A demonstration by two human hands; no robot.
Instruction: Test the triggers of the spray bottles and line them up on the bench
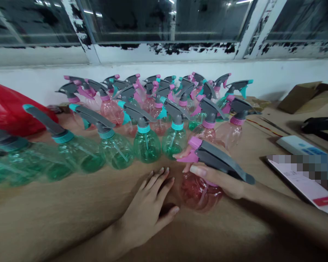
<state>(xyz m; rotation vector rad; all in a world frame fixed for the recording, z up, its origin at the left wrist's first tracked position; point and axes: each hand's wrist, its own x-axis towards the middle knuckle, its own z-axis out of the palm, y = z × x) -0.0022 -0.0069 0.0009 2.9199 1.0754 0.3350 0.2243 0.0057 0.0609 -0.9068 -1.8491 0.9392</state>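
My right hand (226, 182) is wrapped round the neck of a pink spray bottle (200, 196), just under its grey and pink trigger head. The bottle is slightly tilted at the table's near side. To its left, my left hand (149, 207) lies palm down on the tabletop, fingers stretched out and holding nothing. Beyond the hands stands a front row of green spray bottles (147, 145) with teal collars. Pink spray bottles (112, 111) and more green ones crowd together behind them.
A wooden table (79, 214) carries everything. At the left lies a red plastic bag (13, 109). On the right are an open cardboard box (306, 96), a black object (321, 124), a white box (300, 145) and a device with a lit screen (297, 178). A white wall (120, 69) with windows closes the back.
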